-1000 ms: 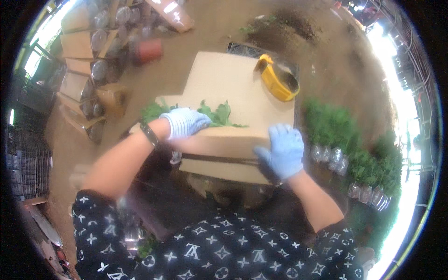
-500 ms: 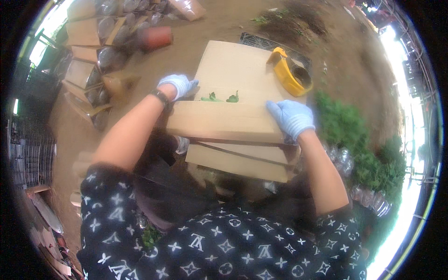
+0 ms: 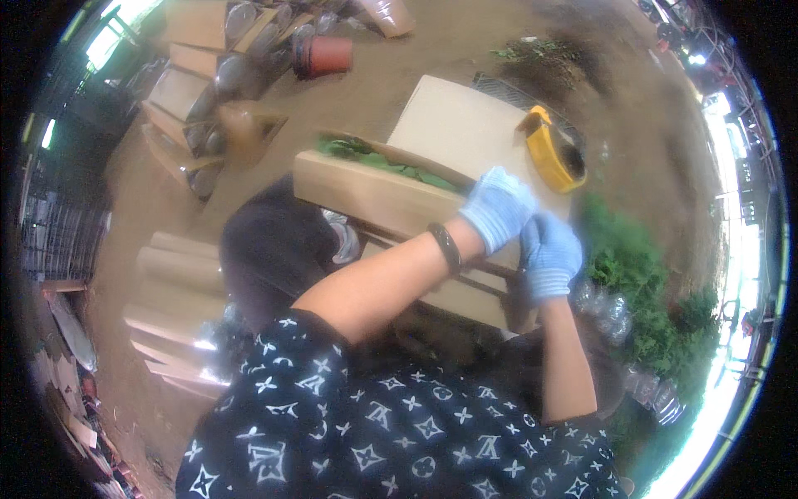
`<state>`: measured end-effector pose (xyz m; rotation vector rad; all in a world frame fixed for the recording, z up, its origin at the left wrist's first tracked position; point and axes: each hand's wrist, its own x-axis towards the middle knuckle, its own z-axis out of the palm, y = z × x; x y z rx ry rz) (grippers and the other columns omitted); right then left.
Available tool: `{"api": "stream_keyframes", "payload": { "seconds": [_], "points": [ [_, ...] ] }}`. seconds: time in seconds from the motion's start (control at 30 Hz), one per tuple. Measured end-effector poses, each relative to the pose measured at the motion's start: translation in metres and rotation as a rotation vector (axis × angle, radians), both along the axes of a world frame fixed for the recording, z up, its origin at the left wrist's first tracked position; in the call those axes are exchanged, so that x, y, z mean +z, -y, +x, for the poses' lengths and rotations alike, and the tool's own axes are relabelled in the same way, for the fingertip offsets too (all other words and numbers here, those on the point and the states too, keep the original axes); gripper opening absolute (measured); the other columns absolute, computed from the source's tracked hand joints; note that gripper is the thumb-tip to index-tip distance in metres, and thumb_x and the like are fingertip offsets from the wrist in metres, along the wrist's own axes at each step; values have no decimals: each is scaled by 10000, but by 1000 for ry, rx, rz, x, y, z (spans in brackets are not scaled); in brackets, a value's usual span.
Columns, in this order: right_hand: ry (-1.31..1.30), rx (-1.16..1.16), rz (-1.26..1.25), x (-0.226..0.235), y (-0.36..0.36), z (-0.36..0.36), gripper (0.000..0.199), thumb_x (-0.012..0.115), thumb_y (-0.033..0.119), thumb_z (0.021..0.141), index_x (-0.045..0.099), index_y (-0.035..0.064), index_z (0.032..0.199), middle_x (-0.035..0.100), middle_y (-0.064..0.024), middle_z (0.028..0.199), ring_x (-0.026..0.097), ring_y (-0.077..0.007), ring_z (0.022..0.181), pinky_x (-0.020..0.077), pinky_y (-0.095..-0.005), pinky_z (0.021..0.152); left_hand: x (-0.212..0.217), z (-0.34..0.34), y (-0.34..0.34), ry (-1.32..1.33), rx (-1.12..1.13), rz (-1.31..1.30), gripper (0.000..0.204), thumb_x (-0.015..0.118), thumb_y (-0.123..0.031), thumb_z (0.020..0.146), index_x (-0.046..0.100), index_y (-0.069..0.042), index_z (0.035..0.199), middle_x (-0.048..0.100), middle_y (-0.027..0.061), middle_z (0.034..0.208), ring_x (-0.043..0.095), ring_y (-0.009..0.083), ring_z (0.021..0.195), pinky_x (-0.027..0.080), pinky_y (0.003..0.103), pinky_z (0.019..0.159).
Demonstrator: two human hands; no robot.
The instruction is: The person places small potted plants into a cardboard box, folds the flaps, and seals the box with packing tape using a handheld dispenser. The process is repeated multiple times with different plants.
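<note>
A long cardboard box (image 3: 378, 192) lies slanted before me, its far side gaping. Green leaves (image 3: 407, 170) show inside along that gap. At the box's right end my two hands, in light blue gloves, meet. My left hand (image 3: 499, 209) reaches across, with its fingers closed at the corner. Right beside it, my right hand (image 3: 550, 256) is closed at the same end; its fingertips are partly hidden. Behind the box is a flat cardboard surface (image 3: 457, 116), and a yellow tape dispenser (image 3: 555, 156) rests at its right side.
Leafy green plants (image 3: 628, 258) in clear wrapping stand on the right. Cardboard pieces (image 3: 174, 299) are stacked at the left. A red pot (image 3: 324, 56) and several opened boxes with clear-wrapped contents (image 3: 195, 100) sit on the dirt floor at the far left. A black crate (image 3: 499, 86) lies behind.
My left hand has crossed from the box's left end to its right end, beside my right hand. The box's far side has come open, showing more leaves. The view has shifted left.
</note>
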<state>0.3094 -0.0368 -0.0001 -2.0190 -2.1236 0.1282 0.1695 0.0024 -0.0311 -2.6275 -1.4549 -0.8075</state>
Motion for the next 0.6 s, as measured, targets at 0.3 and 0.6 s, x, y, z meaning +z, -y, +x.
{"api": "stream_keyframes", "payload": {
  "seconds": [0.3,0.6],
  "points": [
    [-19,77,313,-29,8,9,221,633,280,941,741,96,881,690,-166,826,662,-353,737,520,-447,695,45,-123,52,-308,65,-368,753,875,-399,642,586,-101,1271,604,115,1190,570,311,1176,403,480,1069],
    [-116,99,244,-26,6,13,245,681,313,929,733,92,837,677,-135,756,654,-323,701,513,-415,680,46,-141,22,-213,-73,-756,698,892,-387,549,677,-75,1135,688,150,1191,643,360,1133,511,428,970]
  ]
}}
